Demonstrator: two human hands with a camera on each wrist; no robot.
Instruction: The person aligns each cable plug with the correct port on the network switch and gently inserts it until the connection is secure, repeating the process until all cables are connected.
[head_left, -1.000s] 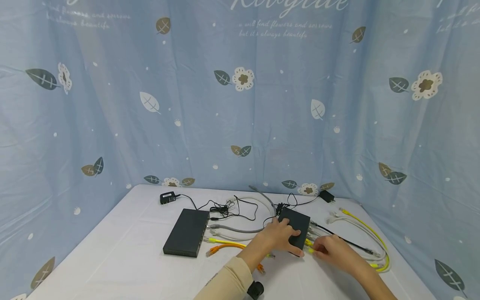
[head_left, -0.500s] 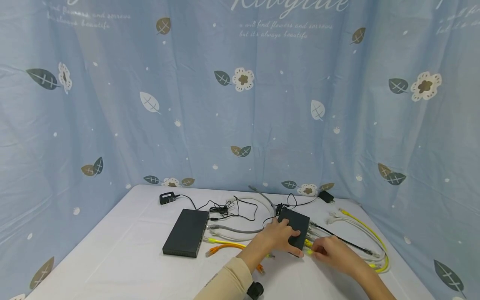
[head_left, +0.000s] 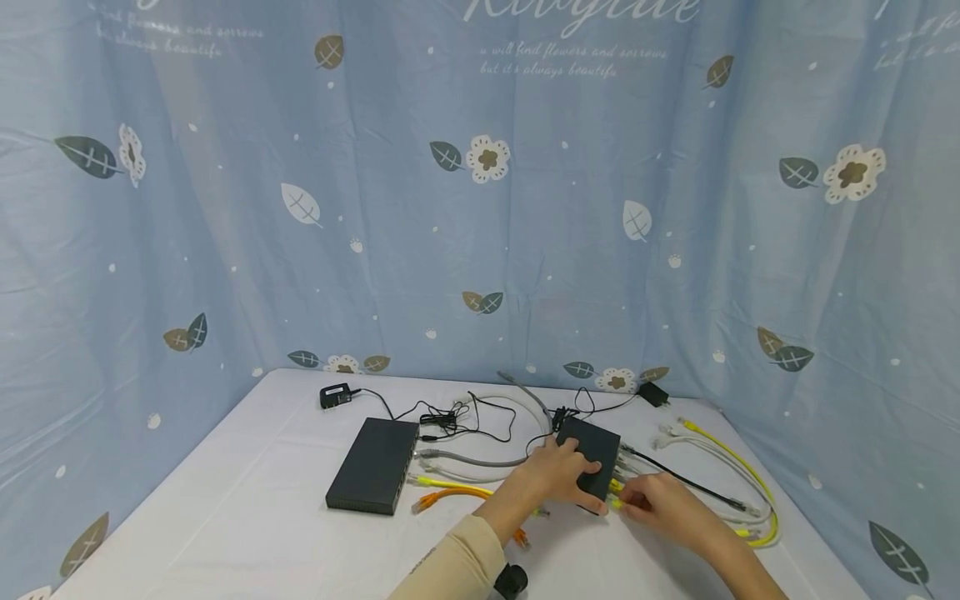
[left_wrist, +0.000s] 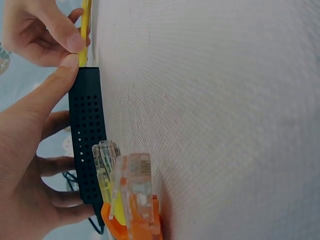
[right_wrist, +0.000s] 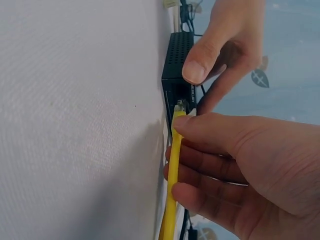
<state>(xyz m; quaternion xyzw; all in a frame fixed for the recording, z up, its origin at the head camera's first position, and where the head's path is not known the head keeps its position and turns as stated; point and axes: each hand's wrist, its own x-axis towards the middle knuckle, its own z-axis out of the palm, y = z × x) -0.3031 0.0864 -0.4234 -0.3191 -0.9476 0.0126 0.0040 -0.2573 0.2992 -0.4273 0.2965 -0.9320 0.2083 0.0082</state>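
A small black network switch lies on the white table, right of the middle. My left hand grips it, thumb at the near corner and fingers along the far side in the left wrist view. Between thumb and fingers, my right hand pinches a yellow Ethernet cable close to its end. That cable's clear plug is at a port in the switch's right side; how deep it sits I cannot tell. Other cables, including a black one, run from the same side, partly behind my right hand.
A larger black network switch lies to the left. Orange and grey cables lie between the two switches. Power adapters rest at the back. Curved yellow and white cables lie at the right.
My right hand has edged slightly left, toward the small switch, still pinching the yellow cable. The left hand holds its place on the switch.
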